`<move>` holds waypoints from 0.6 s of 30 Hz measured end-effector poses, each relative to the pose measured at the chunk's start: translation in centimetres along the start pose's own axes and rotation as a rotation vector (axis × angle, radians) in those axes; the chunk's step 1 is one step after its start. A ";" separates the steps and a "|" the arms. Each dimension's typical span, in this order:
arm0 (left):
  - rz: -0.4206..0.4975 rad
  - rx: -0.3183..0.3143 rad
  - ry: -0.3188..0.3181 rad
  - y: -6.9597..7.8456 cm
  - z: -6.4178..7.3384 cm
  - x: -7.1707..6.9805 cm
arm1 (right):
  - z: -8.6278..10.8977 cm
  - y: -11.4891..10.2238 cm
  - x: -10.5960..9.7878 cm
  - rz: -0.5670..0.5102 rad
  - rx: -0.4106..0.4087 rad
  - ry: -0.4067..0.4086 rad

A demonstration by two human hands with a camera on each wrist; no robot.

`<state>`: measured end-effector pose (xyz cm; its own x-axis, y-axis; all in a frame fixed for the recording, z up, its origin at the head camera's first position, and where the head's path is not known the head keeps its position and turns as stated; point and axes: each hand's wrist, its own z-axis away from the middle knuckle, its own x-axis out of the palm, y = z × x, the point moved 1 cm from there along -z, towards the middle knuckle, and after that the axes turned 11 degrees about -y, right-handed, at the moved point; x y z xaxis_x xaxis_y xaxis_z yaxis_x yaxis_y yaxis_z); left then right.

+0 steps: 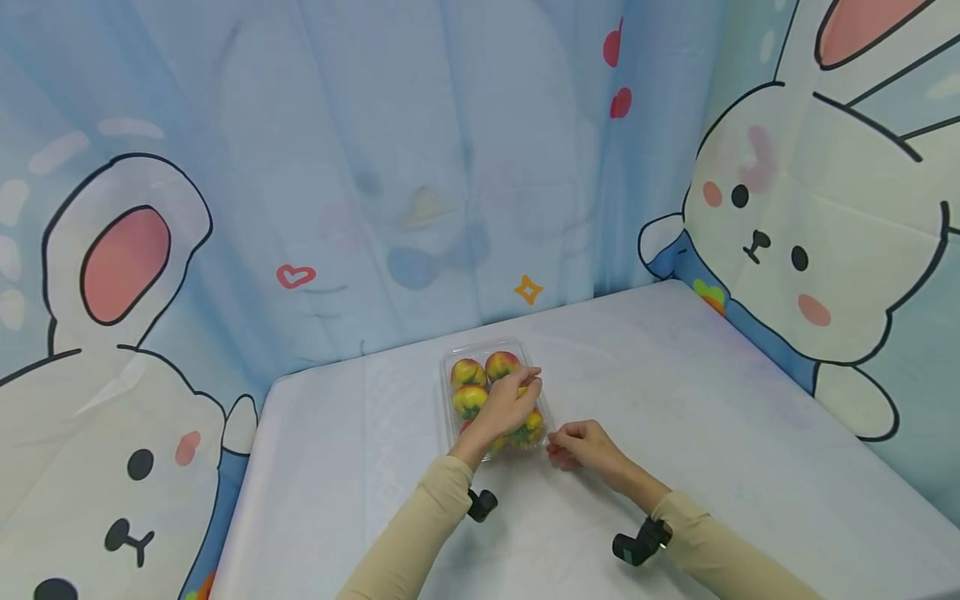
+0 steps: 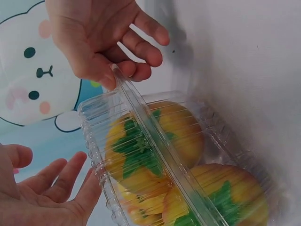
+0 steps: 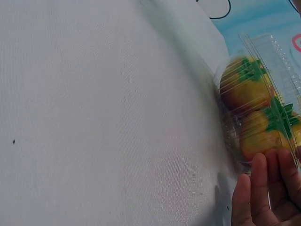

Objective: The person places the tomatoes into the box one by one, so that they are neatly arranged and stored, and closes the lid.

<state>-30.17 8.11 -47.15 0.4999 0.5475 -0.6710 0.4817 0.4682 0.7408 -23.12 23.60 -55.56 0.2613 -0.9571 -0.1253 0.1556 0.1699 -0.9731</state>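
Note:
A clear plastic clamshell box [image 1: 446,392] sits on the white-covered table, holding several yellow-red fruits [image 1: 469,402] with green leafy tops. Across the box lies my left hand [image 1: 512,402]; in the left wrist view its fingers [image 2: 68,179] are fairly straight and spread beside the ridged wall, gripping nothing. At the near right corner is my right hand [image 1: 588,446]. Its thumb and index finger pinch the end of the clear rim strip [image 2: 150,129], while the other fingers curl loosely. The right wrist view shows the right hand's fingers [image 3: 259,188] at the box edge.
The white tablecloth [image 1: 675,392] spreads around the box. Behind it hangs a blue curtain [image 1: 420,167] with cartoon rabbits. Black wrist cameras sit on both forearms, one by the left sleeve [image 1: 420,517] and one by the right sleeve [image 1: 720,542].

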 end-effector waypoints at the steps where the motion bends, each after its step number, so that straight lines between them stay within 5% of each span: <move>1: -0.002 -0.001 -0.001 0.0 0.0 0.0 | 0.0 0.0 0.0 -0.002 -0.006 -0.001; 18: -0.035 -0.011 -0.022 -0.1 -0.1 -0.1 | -0.5 0.5 0.6 -0.110 -0.020 0.090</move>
<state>-30.30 8.10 -47.15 0.4988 0.5156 -0.6966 0.4910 0.4942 0.7174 -23.34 22.98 -56.22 0.1572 -0.9870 -0.0340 0.1596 0.0594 -0.9854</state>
